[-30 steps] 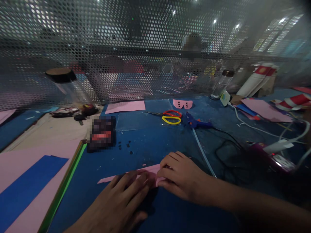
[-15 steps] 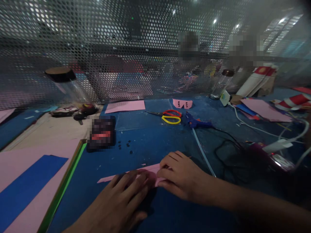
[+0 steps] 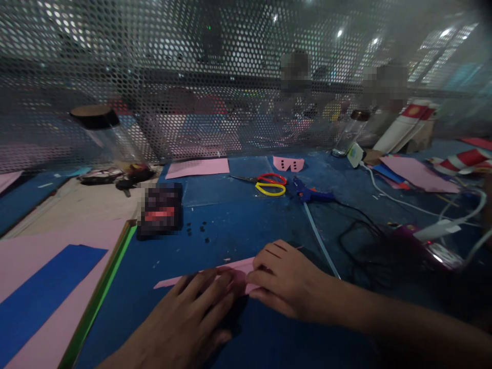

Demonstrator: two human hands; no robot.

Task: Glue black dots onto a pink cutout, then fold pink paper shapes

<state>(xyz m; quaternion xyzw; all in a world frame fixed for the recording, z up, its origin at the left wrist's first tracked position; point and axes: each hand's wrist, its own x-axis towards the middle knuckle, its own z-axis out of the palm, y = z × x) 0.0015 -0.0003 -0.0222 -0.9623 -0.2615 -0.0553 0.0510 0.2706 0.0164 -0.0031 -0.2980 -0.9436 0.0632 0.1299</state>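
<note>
A folded piece of pink paper (image 3: 241,266) lies on the blue table (image 3: 246,220) before me. My left hand (image 3: 192,312) rests on its left part with the fingers stretched over it, the thumb apart. Bent fingers and thumb of my right hand (image 3: 286,282) grip the paper's right part, close to the left fingertips. Both hands cover much of the paper. Beyond them are several small black pieces (image 3: 202,229), scissors (image 3: 271,185) with red and yellow handles, and a blue glue gun (image 3: 309,192) with a glue stick (image 3: 321,241) trailing from it.
A dark, blurred-out case (image 3: 161,210) lies at the left. A pink cut-out (image 3: 288,164) with black squares and a pink sheet (image 3: 198,168) lie near the perforated metal screen (image 3: 238,118). Cables and a purple power strip (image 3: 434,246) occupy the right. A jar (image 3: 111,138) stands back left.
</note>
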